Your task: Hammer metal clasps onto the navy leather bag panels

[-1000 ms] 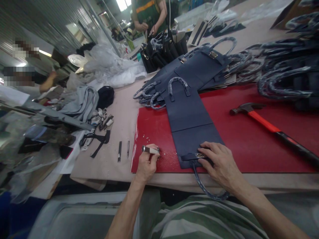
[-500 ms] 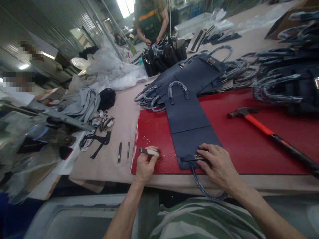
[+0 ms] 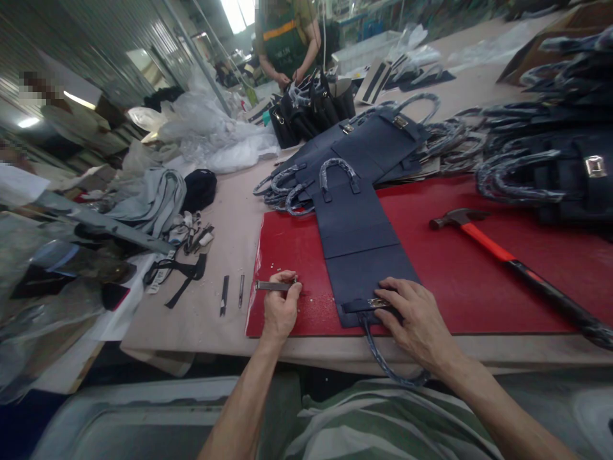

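A flat navy bag panel (image 3: 361, 249) with a handle at each end lies on the red mat (image 3: 460, 281). My right hand (image 3: 416, 319) rests on its near end, fingers spread beside a small metal clasp (image 3: 376, 302). The near handle (image 3: 383, 358) hangs over the table edge. My left hand (image 3: 280, 306) is closed on a slim metal punch tool (image 3: 271, 285), held level just above the mat's left part, next to small white bits.
A red-handled hammer (image 3: 507, 262) lies on the mat to the right. Stacks of navy panels (image 3: 383, 137) and handles (image 3: 541, 160) fill the back. Two small tools (image 3: 232, 292) lie left of the mat. A person in green (image 3: 285, 38) works at the far end.
My left hand has turned the tool level and shifted slightly left. My right hand stays on the panel's clasp. The view has drifted a little.
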Demonstrator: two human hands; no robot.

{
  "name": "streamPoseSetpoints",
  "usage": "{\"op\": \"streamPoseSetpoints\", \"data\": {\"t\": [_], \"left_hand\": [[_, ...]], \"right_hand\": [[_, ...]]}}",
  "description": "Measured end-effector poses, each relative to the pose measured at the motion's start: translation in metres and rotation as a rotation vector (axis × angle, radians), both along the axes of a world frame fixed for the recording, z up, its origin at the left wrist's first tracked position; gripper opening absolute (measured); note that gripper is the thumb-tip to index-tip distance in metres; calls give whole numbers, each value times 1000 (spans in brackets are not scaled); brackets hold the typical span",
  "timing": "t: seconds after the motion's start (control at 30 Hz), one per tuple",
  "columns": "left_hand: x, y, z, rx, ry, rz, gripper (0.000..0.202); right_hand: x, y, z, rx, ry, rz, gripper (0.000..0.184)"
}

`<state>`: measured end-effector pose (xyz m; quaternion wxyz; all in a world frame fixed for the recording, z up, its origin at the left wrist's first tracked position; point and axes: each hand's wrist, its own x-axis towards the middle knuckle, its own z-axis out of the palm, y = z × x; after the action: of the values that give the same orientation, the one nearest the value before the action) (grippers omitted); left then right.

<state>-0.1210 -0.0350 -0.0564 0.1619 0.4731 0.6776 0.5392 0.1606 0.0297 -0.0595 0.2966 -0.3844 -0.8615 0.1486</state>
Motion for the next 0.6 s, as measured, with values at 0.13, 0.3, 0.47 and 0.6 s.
{"op": "streamPoseSetpoints", "data": {"t": [0.13,0.3,0.47,0.6], "left_hand": [[-8,-7,-1,-8,134,-160,19],[-17,-9,0,-46,184,-203,16],[10,-7,10,-65,-36,-143,20],[40,-5,15,-69,-138,-252,20]], "right_hand": [[10,-14,6,-7,18,-158,25],[27,-51,7,-104,78,-395,37],[28,-81,4,-584,347,-565,45],[31,-85,10,-1017,788,-605,53]]}}
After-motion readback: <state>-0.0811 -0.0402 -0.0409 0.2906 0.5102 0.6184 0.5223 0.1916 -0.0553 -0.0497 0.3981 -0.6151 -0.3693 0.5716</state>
